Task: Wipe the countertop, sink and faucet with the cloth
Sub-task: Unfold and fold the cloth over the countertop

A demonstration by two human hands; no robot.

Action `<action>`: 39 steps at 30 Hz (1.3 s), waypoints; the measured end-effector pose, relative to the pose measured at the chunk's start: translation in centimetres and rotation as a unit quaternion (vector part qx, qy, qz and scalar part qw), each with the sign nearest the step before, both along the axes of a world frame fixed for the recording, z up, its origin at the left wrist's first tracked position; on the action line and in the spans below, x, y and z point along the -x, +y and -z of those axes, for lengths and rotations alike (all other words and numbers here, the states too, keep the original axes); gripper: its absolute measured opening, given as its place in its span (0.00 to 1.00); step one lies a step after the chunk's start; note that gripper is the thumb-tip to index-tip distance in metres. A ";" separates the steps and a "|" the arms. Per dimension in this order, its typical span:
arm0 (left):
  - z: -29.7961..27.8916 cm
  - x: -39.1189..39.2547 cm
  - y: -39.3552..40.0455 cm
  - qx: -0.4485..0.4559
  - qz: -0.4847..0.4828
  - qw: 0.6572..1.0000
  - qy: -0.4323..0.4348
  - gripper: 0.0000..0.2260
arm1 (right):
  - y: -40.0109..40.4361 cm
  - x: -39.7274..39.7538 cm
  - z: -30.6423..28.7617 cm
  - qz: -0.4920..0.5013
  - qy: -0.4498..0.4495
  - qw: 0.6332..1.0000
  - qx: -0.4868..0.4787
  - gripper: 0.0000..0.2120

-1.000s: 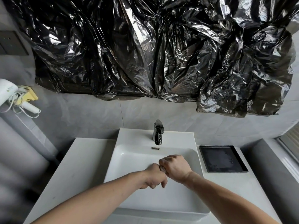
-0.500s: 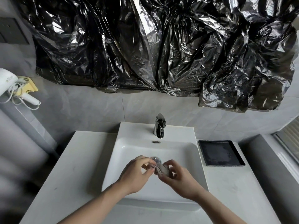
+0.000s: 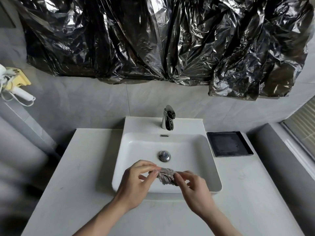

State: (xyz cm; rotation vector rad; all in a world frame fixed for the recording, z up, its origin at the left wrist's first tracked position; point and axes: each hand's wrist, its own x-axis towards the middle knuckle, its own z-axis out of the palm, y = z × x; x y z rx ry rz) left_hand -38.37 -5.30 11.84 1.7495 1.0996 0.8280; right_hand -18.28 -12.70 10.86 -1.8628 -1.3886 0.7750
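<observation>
A small grey twisted cloth (image 3: 166,176) hangs over the near part of the white sink (image 3: 201,150). My left hand (image 3: 136,186) pinches its left end between thumb and fingertips. My right hand (image 3: 194,191) pinches its right end. Both hands hover above the basin, near its front rim. The chrome drain plug (image 3: 164,155) lies just beyond the cloth. The chrome faucet (image 3: 168,120) stands at the back of the sink. The white countertop (image 3: 80,176) spreads to both sides.
A black tray (image 3: 228,144) sits on the countertop right of the sink. Crumpled black plastic sheeting (image 3: 162,40) covers the wall above. A white hair dryer (image 3: 18,92) with a yellow holder hangs at the left wall. A window ledge runs along the right.
My fists were pressed together over the basin a second ago. They have since drawn apart and nearer to me, stretching the cloth out between them. The drain plug has come into sight.
</observation>
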 end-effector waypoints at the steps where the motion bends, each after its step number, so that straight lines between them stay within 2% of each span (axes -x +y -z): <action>1: -0.1 0.2 -0.2 -0.008 0.001 1.000 -0.002 0.09 | -0.2 0.2 0.2 0.000 -0.027 1.000 -0.006 0.12; 3: -0.2 0.7 -0.4 -0.030 0.005 1.000 -0.004 0.09 | -0.6 0.5 0.6 0.018 -0.049 0.999 -0.007 0.13; 7: 0.1 1.7 -0.7 -0.022 0.020 1.000 -0.009 0.10 | -0.9 1.2 0.5 0.032 0.047 0.995 0.080 0.18; 10: 0.4 2.3 -0.9 0.063 0.021 0.997 -0.032 0.08 | -1.3 2.4 0.2 0.021 0.076 0.992 0.094 0.20; 13: 0.9 3.4 -0.7 0.160 0.010 0.986 -0.052 0.09 | -1.8 3.2 0.3 0.048 0.144 0.987 0.054 0.09; 15: 1.2 4.0 -0.6 0.219 0.015 0.973 -0.071 0.09 | -2.0 3.6 0.5 0.059 0.151 0.986 0.041 0.05; 17: 1.2 4.4 -0.7 0.261 0.030 0.960 -0.095 0.05 | -2.2 3.9 0.5 0.056 0.137 0.988 0.029 0.07; 19: 1.1 4.7 -0.9 0.282 0.060 0.953 -0.094 0.10 | -2.3 4.1 0.2 0.049 0.141 0.989 0.021 0.09; 22: 1.1 4.8 -1.0 0.237 0.066 0.969 -0.040 0.09 | -2.7 4.2 -0.1 0.044 0.147 0.988 0.025 0.12; 27: 0.6 4.9 -0.5 0.145 0.062 0.987 0.028 0.10 | -3.2 3.4 0.3 0.086 0.080 0.993 0.015 0.17; 31: -0.7 5.2 -0.6 0.102 0.080 0.990 0.049 0.11 | -3.9 2.6 0.2 0.137 0.068 0.987 0.043 0.14; 34: -1.6 5.0 -1.0 0.128 0.123 0.983 0.052 0.11 | -4.4 3.3 0.3 0.087 0.127 0.986 0.061 0.07; 37: -2.5 4.2 -1.6 0.116 0.167 0.978 0.050 0.11 | -4.7 5.7 0.5 -0.011 0.158 0.984 0.077 0.22; 39: -2.8 4.0 -1.9 0.136 0.186 0.973 0.029 0.10 | -4.5 7.1 0.3 -0.035 0.146 0.987 0.062 0.20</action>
